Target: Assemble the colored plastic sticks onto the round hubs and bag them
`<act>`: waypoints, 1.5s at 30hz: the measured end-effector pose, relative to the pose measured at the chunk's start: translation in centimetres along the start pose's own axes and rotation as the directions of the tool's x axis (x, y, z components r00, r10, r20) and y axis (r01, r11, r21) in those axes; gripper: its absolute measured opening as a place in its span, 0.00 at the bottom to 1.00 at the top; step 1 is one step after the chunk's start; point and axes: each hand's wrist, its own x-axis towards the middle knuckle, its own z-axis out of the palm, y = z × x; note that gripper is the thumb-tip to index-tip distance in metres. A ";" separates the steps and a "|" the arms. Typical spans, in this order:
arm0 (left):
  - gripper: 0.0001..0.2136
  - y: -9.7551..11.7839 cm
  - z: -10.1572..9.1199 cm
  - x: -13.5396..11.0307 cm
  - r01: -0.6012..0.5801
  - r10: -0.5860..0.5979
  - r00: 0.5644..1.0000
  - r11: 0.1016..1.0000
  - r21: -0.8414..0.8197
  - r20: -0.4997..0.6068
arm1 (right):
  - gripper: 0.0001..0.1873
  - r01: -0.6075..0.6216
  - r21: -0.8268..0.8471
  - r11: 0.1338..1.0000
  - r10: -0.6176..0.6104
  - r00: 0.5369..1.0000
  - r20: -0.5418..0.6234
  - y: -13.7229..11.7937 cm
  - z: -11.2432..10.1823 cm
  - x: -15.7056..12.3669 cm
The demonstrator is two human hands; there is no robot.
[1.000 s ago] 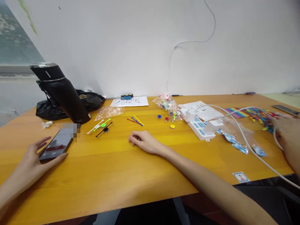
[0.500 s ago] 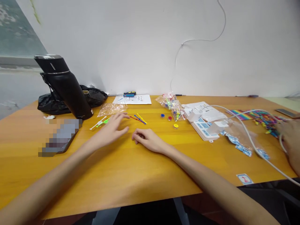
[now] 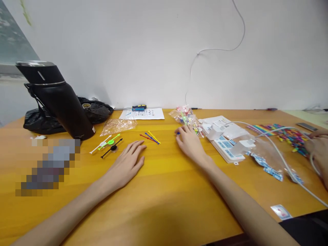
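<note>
My left hand [image 3: 130, 161] lies palm down on the table, fingers stretched out and holding nothing. To its left are a black arrow spinner [image 3: 113, 148], a green one [image 3: 110, 141] and a white one [image 3: 101, 144], each with a round middle. Beyond its fingertips lie loose arrows: red [image 3: 145, 137], blue [image 3: 151, 137] and yellow [image 3: 154, 137]. Over on the right, my right hand [image 3: 191, 145] reaches down with fingers spread beside a small blue disc [image 3: 178, 133]. That hand covers the spot of the red and yellow discs.
A black bottle [image 3: 60, 102] and blurred-out phone [image 3: 51, 164] stand at left. Behind my right hand is a clear bag of parts [image 3: 186, 114]. A power strip [image 3: 227, 148] with white cables lies right. Another person's hand [image 3: 316, 150] is among colourful pieces [image 3: 290, 136].
My left hand has drawn back toward me, and the black spinner now shows. My right hand has moved right and away from me to the discs, its curled fingers now spread.
</note>
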 end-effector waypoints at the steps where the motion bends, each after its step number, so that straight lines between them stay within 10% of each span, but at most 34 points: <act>1: 0.18 0.0 0.0 0.0 -0.003 0.003 1.000 1.000 0.001 0.001 | 0.11 -0.005 -0.018 1.000 0.005 1.000 -0.009 0.2 0.2 0.0; 13: 0.18 -0.1 0.1 -0.1 -0.034 0.034 0.999 0.999 -0.023 -0.042 | 0.14 -0.016 -0.116 0.993 0.010 0.999 -0.049 1.9 1.3 0.2; 22: 0.16 0.6 -0.1 -0.2 0.002 -0.013 0.998 0.978 -0.207 -0.054 | 0.07 0.029 0.264 0.964 -0.043 0.998 0.046 -1.5 0.6 -0.3; 27: 0.18 1.1 0.6 0.2 0.119 -0.112 0.992 0.682 -0.722 0.058 | 0.09 0.108 0.639 0.762 -0.212 0.973 0.089 -5.9 0.4 -1.6; 32: 0.14 0.9 0.8 0.8 0.160 -0.147 0.985 0.542 -0.825 0.095 | 0.11 0.110 0.731 0.673 -0.292 0.948 0.126 -7.3 1.0 -2.2; 45: 0.14 0.8 0.7 0.6 0.219 -0.176 0.974 0.567 -0.794 0.143 | 0.05 0.116 0.285 0.952 -0.139 0.988 0.063 -4.8 1.8 -1.3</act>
